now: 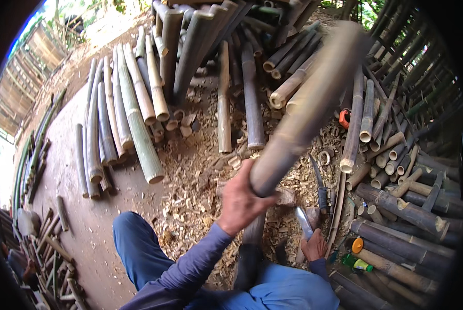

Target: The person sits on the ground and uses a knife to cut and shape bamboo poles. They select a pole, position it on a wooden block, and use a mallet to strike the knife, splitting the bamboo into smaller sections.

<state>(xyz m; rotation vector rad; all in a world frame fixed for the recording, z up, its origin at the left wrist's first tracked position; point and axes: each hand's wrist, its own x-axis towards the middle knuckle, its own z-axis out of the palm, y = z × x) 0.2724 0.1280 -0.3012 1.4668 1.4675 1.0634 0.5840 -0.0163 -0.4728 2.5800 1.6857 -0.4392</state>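
My left hand (pixel 239 201) grips a thick, pale bamboo pole (pixel 303 113) that slants up and to the right, close to the camera and blurred. Below the hand, a dark length of bamboo (pixel 253 232) runs down between my knees; whether it is the same pole I cannot tell. My right hand (pixel 314 245) is lower right, closed on the handle of a knife (pixel 303 222) whose bright blade points up and to the left, near the pole's lower part. My legs in blue trousers (pixel 138 248) fill the lower edge.
Cut bamboo poles lie stacked at the left (pixel 133 113), at the back (pixel 200 41) and at the right (pixel 396 206). Wood chips (pixel 200 196) cover the ground. A second dark-handled knife (pixel 320 188) lies on the chips. A green bottle (pixel 360 264) lies at the lower right.
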